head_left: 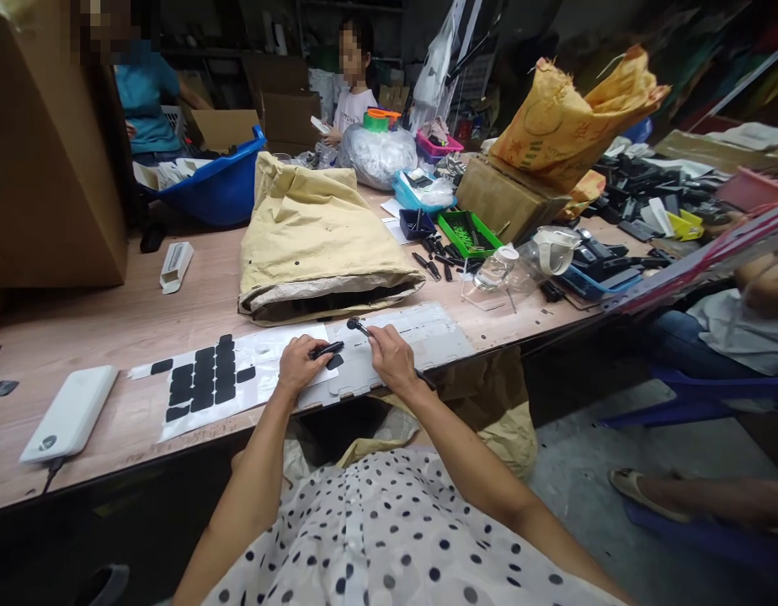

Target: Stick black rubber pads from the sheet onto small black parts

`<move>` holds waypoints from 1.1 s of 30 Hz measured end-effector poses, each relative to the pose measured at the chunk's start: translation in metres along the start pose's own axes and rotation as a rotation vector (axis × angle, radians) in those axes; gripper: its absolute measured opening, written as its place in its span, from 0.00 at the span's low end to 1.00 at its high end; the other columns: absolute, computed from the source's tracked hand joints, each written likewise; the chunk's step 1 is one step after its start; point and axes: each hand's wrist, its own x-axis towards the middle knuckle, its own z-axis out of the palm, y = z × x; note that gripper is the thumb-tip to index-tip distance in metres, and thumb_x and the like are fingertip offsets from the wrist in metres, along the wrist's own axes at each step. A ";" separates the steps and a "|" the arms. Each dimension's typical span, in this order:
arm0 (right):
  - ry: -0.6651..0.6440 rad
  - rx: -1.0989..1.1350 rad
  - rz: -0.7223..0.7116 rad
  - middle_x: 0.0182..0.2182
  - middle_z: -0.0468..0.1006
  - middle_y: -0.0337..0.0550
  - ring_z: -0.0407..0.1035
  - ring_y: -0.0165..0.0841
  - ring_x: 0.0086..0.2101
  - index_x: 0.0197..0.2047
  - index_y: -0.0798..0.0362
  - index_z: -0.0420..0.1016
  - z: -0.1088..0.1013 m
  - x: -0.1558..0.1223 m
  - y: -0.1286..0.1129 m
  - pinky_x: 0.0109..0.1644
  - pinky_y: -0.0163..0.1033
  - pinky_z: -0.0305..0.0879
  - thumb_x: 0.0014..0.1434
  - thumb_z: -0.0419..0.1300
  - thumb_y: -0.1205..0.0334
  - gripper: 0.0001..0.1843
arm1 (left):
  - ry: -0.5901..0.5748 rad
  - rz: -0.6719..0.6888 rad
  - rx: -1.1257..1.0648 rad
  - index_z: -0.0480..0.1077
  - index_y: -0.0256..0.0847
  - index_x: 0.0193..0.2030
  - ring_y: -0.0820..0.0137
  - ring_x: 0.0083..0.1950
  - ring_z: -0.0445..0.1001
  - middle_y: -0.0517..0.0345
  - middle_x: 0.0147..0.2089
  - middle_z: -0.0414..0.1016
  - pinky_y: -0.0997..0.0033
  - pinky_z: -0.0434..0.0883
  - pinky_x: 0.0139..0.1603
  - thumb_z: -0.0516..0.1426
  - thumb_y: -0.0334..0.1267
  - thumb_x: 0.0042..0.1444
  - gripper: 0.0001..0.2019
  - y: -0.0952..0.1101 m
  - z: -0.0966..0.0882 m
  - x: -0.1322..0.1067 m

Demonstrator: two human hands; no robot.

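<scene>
Left hand (299, 364) pinches a black part (327, 349), long axis pointing right toward the right hand (391, 358), which grips a black tool (359, 326).

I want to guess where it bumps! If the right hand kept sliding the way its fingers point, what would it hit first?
The right hand points up and left across the table. Likely first: the thin black stick-shaped part it pinches, then probably the big tan woven sack lying beyond, though depth is unclear.

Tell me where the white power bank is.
In the head view, the power bank lies at the table's near left edge, left of the sheet of black pads and well left of the left hand.
</scene>
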 end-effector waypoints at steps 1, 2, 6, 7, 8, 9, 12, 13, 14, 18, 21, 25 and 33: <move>0.012 0.051 -0.014 0.43 0.76 0.46 0.71 0.37 0.43 0.56 0.48 0.78 0.000 -0.002 -0.004 0.46 0.37 0.68 0.69 0.50 0.65 0.19 | 0.000 -0.002 -0.008 0.82 0.49 0.40 0.62 0.40 0.73 0.58 0.35 0.78 0.63 0.70 0.45 0.64 0.43 0.54 0.08 -0.001 0.001 0.000; 0.014 0.096 -0.033 0.43 0.76 0.45 0.71 0.36 0.42 0.56 0.47 0.78 0.001 -0.004 -0.009 0.46 0.36 0.69 0.69 0.50 0.64 0.19 | 0.002 -0.005 -0.017 0.82 0.48 0.40 0.63 0.40 0.73 0.58 0.35 0.78 0.63 0.70 0.44 0.64 0.43 0.54 0.08 -0.002 0.001 0.001; -0.026 0.204 -0.109 0.41 0.77 0.43 0.73 0.35 0.40 0.56 0.46 0.79 0.005 -0.011 -0.025 0.47 0.36 0.71 0.69 0.52 0.64 0.18 | 0.007 -0.032 -0.051 0.81 0.48 0.38 0.63 0.40 0.73 0.58 0.35 0.78 0.63 0.70 0.45 0.65 0.43 0.52 0.07 -0.005 0.004 0.003; -0.032 0.213 -0.121 0.41 0.77 0.43 0.73 0.35 0.41 0.56 0.46 0.78 0.006 -0.012 -0.028 0.47 0.36 0.71 0.69 0.52 0.64 0.19 | 0.003 -0.040 -0.057 0.81 0.48 0.37 0.64 0.40 0.73 0.59 0.35 0.78 0.63 0.70 0.45 0.66 0.43 0.52 0.06 -0.005 0.004 0.003; -0.034 0.217 -0.132 0.41 0.77 0.44 0.73 0.35 0.41 0.58 0.46 0.78 0.006 -0.013 -0.031 0.47 0.36 0.71 0.69 0.52 0.64 0.19 | -0.003 -0.048 -0.061 0.81 0.48 0.36 0.64 0.40 0.73 0.59 0.35 0.78 0.63 0.70 0.45 0.66 0.43 0.51 0.06 -0.005 0.005 0.003; -0.035 0.212 -0.142 0.41 0.78 0.44 0.73 0.35 0.41 0.59 0.46 0.77 0.007 -0.014 -0.033 0.48 0.36 0.71 0.69 0.52 0.64 0.20 | -0.009 -0.056 -0.063 0.80 0.48 0.35 0.64 0.41 0.73 0.59 0.35 0.77 0.64 0.70 0.46 0.66 0.43 0.51 0.06 -0.005 0.005 0.004; -0.080 0.137 -0.149 0.41 0.77 0.44 0.73 0.35 0.40 0.62 0.45 0.76 0.006 -0.016 -0.039 0.45 0.35 0.71 0.69 0.51 0.66 0.23 | -0.020 -0.080 -0.060 0.80 0.47 0.34 0.64 0.41 0.72 0.60 0.33 0.76 0.64 0.70 0.45 0.65 0.43 0.51 0.05 -0.003 0.004 0.004; -0.110 0.095 -0.142 0.40 0.77 0.44 0.73 0.34 0.38 0.62 0.44 0.76 0.006 -0.017 -0.041 0.43 0.34 0.70 0.69 0.51 0.66 0.23 | -0.020 -0.088 -0.061 0.79 0.47 0.34 0.64 0.41 0.72 0.60 0.33 0.76 0.65 0.70 0.45 0.65 0.43 0.51 0.05 -0.003 0.004 0.004; -0.138 0.051 -0.131 0.39 0.77 0.43 0.73 0.34 0.37 0.62 0.43 0.76 0.006 -0.016 -0.042 0.42 0.33 0.70 0.68 0.52 0.67 0.23 | -0.019 -0.094 -0.063 0.79 0.47 0.33 0.64 0.41 0.72 0.60 0.33 0.76 0.65 0.70 0.45 0.65 0.43 0.51 0.05 -0.002 0.004 0.003; -0.134 -0.072 -0.098 0.39 0.76 0.42 0.73 0.33 0.37 0.62 0.40 0.76 0.004 -0.012 -0.043 0.41 0.33 0.68 0.69 0.52 0.67 0.24 | -0.021 -0.086 -0.092 0.81 0.47 0.34 0.63 0.41 0.73 0.60 0.33 0.77 0.62 0.70 0.47 0.65 0.42 0.50 0.05 0.000 0.004 0.004; -0.068 -0.109 -0.101 0.40 0.76 0.42 0.72 0.33 0.39 0.64 0.40 0.75 0.003 -0.010 -0.040 0.42 0.33 0.68 0.69 0.51 0.67 0.24 | -0.013 -0.071 -0.111 0.82 0.48 0.36 0.63 0.40 0.74 0.60 0.34 0.78 0.60 0.70 0.49 0.66 0.42 0.50 0.07 0.000 0.003 0.004; -0.096 -0.140 -0.090 0.39 0.75 0.41 0.72 0.32 0.36 0.62 0.40 0.76 0.004 -0.013 -0.035 0.39 0.32 0.67 0.69 0.51 0.67 0.24 | -0.011 -0.079 -0.106 0.82 0.48 0.36 0.64 0.39 0.74 0.60 0.33 0.78 0.60 0.71 0.49 0.66 0.43 0.49 0.07 0.001 0.002 0.004; -0.029 -0.076 0.008 0.43 0.76 0.42 0.72 0.33 0.41 0.63 0.41 0.75 -0.001 -0.003 -0.022 0.43 0.32 0.67 0.70 0.49 0.66 0.24 | -0.011 -0.081 -0.075 0.82 0.46 0.35 0.62 0.41 0.74 0.57 0.34 0.80 0.63 0.71 0.45 0.64 0.44 0.51 0.08 0.004 -0.001 0.002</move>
